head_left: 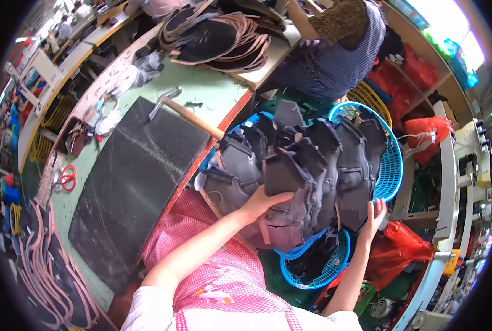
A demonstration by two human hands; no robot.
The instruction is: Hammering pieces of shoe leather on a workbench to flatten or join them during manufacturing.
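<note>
A large heap of black, shaped shoe-upper-like pieces (284,174) fills blue baskets in front of me. My left hand (263,203) is closed on the near part of the heap, its thumb stretched across one black piece and the other fingers partly hidden. To the right, my right hand (374,218) is raised with its fingers stretched up at the lower rim of a round blue basket (389,174); it seems to touch the rim or the pieces beside it. Below the heap, a smaller blue basket (342,256) holds more black pieces.
On the green worktable (202,88) at left lie a black board (141,182), a hammer (188,113), red-handled scissors (68,178) and stacked black pieces (213,41). Another person (334,49) works beyond the baskets. Red plastic bags (398,254) and a sewing machine (472,143) stand at right.
</note>
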